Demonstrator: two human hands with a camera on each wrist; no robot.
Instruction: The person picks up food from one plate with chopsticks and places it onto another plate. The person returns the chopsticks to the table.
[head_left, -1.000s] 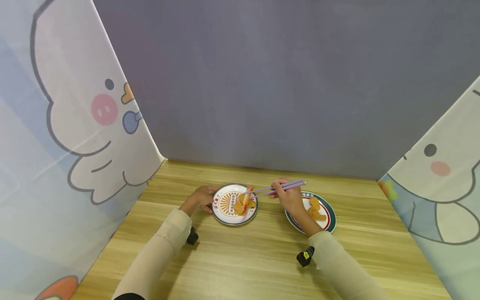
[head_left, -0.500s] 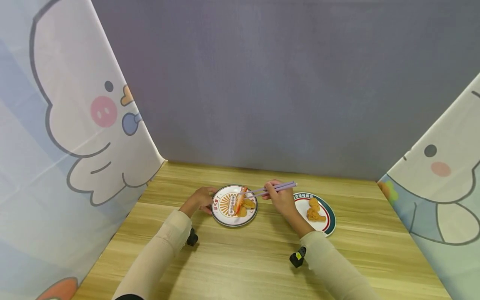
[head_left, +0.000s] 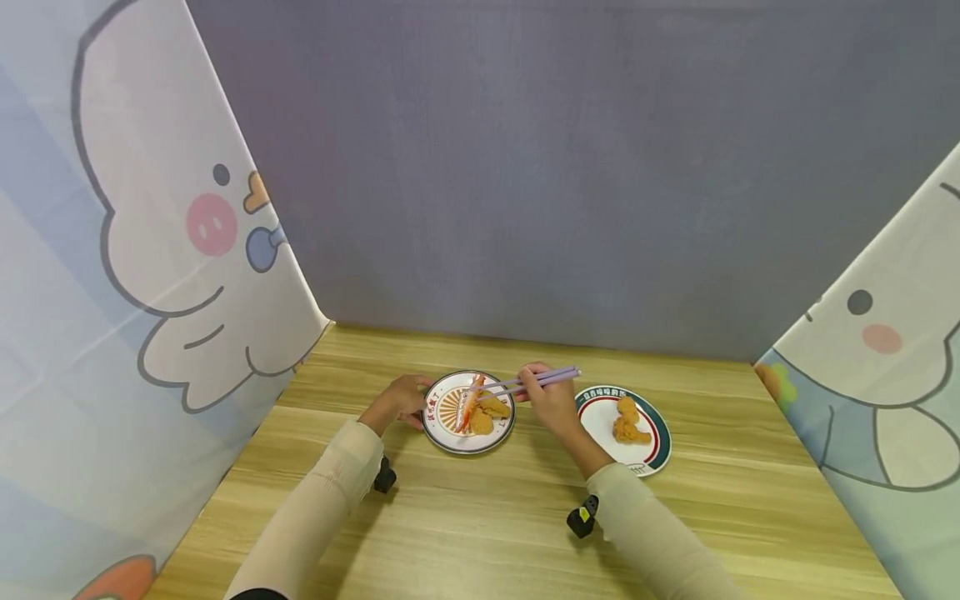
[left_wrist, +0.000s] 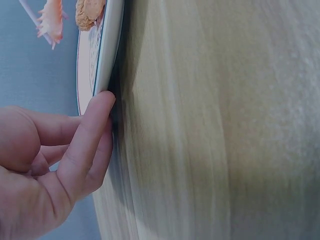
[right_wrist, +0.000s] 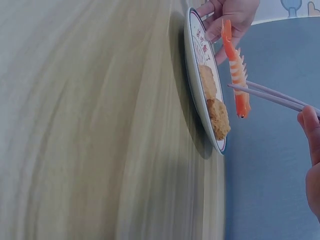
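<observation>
My left hand (head_left: 405, 398) holds the left rim of a white patterned plate (head_left: 442, 387), fingertips at its edge in the left wrist view. Two golden fried chicken pieces (head_left: 482, 423) lie on this plate. In my right hand (head_left: 551, 407) is a pair of light purple chopsticks (head_left: 557, 376). Their tips pinch an orange-and-white striped shrimp (right_wrist: 238, 72). The right wrist view shows the shrimp raised above the plate, apart from the chicken.
To the right, a white plate with a green rim (head_left: 662, 442) bears golden fried chicken (head_left: 630, 429), beside my right forearm. Both plates stand on a wooden table (head_left: 480, 533). A grey panel (head_left: 480, 183) rises behind it, with cartoon-printed panels at both sides.
My right hand has moved left, carrying the shrimp in the chopsticks farther over the left plate. More of the green-rimmed plate shows. My left hand stays at the rim.
</observation>
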